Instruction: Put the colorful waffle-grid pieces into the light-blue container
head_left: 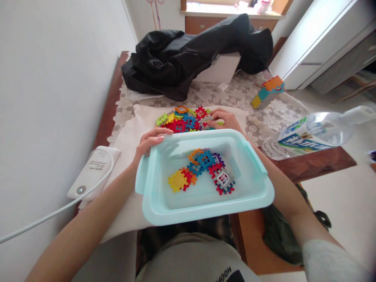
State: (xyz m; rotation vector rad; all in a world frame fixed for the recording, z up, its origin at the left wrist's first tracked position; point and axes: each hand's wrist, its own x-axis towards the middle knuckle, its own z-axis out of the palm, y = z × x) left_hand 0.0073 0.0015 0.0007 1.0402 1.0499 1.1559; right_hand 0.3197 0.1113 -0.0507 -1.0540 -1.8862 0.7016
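A light blue tray was held in the middle of the frame, just past the near edge of the worktop. Its upper left rim was gripped by the left hand, with the fingers curled over the edge, so the tray was kept steady and level. Some tiles were lying inside the tray, near its middle, in yellow, orange, blue, red and grey.

Just above the tray, a pile of tiles was spread on a white cloth. The right hand was laid on the right side of this pile, with the fingers bent down onto the tiles. Whether a tile was really pinched could not be told. The tray was kept close under the pile, so the way from pile to tray was short.

A block made of joined tiles was seen to the upper right, well apart from the pile. A clear bottle was lying on its side at the right, near the right arm. A black jacket was heaped at the top, behind the pile. A white box with a cable was lying at the left, near the left arm. The far rim of the tray stood between the pile and the tiles inside.
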